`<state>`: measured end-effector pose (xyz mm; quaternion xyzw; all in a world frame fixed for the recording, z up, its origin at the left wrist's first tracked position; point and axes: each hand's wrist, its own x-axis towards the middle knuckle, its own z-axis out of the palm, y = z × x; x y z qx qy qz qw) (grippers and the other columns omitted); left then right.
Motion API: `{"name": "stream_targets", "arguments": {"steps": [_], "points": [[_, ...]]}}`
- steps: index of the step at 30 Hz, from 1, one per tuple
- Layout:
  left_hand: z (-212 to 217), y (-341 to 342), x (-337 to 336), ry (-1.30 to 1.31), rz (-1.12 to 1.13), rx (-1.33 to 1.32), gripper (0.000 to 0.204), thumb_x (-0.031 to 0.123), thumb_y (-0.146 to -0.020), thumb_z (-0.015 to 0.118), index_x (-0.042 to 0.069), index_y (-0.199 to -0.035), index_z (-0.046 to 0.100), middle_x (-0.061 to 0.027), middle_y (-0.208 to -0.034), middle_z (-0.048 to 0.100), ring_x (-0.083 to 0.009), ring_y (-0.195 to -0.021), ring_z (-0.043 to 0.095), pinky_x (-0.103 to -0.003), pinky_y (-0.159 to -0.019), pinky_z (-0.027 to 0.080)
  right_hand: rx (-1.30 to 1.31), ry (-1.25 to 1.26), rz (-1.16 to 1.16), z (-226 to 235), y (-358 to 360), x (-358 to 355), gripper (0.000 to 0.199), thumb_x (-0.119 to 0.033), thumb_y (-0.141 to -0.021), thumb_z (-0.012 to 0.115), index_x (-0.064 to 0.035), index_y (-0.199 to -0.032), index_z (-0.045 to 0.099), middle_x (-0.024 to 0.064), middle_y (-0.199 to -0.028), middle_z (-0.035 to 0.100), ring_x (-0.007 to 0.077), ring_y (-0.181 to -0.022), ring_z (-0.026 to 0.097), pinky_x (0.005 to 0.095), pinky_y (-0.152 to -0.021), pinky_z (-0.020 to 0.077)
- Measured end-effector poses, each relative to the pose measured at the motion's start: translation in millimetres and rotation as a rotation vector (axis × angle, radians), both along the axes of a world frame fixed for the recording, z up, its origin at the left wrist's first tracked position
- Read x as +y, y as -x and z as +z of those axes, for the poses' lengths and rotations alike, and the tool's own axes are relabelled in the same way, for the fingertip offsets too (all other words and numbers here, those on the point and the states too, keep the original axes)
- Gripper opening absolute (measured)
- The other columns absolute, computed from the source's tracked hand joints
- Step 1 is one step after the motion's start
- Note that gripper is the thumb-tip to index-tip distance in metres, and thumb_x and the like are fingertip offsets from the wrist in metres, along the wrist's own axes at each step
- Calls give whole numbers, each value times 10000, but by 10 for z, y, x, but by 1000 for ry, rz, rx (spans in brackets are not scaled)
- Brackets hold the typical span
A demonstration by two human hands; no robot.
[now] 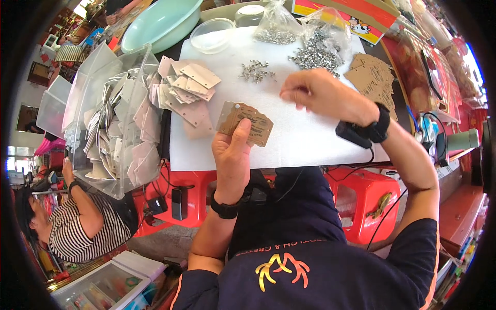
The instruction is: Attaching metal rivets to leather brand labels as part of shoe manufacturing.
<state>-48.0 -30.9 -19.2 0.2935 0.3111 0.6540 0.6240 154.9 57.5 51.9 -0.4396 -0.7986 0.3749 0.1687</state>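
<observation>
My left hand [233,160] grips a small brown printed card [256,127] at the near edge of the white work sheet, thumb on top. A pale round spot, maybe a fastener, shows at the card's upper left, and a greyish edge shows along its left side. To the right, my right hand [323,93] hovers over the sheet with its fingers curled together; what they hold, if anything, is hidden. Beyond it lie a small scatter of shiny metal pieces [257,71] and a larger heap of metal pieces [318,56] spilling from a clear bag.
Pale cards [188,88] pile up beside a clear plastic bin [121,188] full of them. More brown cards [373,77] lie at right. A clear round tub [212,36] and green basin [161,25] stand behind. Red stools [364,209] stand below; a person in stripes [90,225] sits left.
</observation>
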Motion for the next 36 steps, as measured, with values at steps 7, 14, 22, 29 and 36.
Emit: {"name": "stream_targets", "arguments": {"steps": [7, 14, 22, 29, 36], "points": [[-65, 41, -1, -40, -27, -22, 227, 83, -950, 575, -22, -1149, 604, -74, -1093, 640, -143, -981, 614, -321, -886, 501, -205, -20, -78, -175, -13, 550, 163, -115, -897, 579, 38, -894, 635, 64, -658, 613, 111, -561, 582, 265, -515, 485], [-105, 89, 7, -29, -69, -19, 246, 74, -945, 582, -20, -1172, 596, -75, -1104, 639, -141, -994, 612, -313, -891, 498, -249, -104, -78, -301, 148, 607, 195, -172, -839, 644, 23, -846, 649, 106, -665, 631, 188, -587, 611, 320, -567, 491], [-106, 98, 1, -12, -94, -10, 238, 79, -944, 587, -21, -1160, 600, -69, -1083, 644, -134, -972, 616, -305, -875, 500, -322, -298, -53, -354, 144, 580, 194, -178, -806, 660, 14, -840, 656, 140, -722, 658, 268, -650, 634, 363, -643, 495], [-27, 60, 7, -11, -97, 11, 240, 87, -952, 573, -25, -1163, 600, -72, -1084, 644, -123, -969, 611, -290, -863, 498, -245, -239, -24, -255, -128, 357, 120, -131, -772, 620, -16, -800, 643, 153, -725, 653, 315, -682, 641, 385, -646, 499], [-16, 20, 24, 0, -79, 80, 248, 94, -952, 568, -26, -1166, 603, -65, -1089, 643, -107, -970, 605, -263, -842, 491, -307, -398, 71, -301, -250, 61, 84, -133, -777, 608, -52, -779, 629, 140, -764, 643, 337, -749, 633, 420, -660, 504]]}}
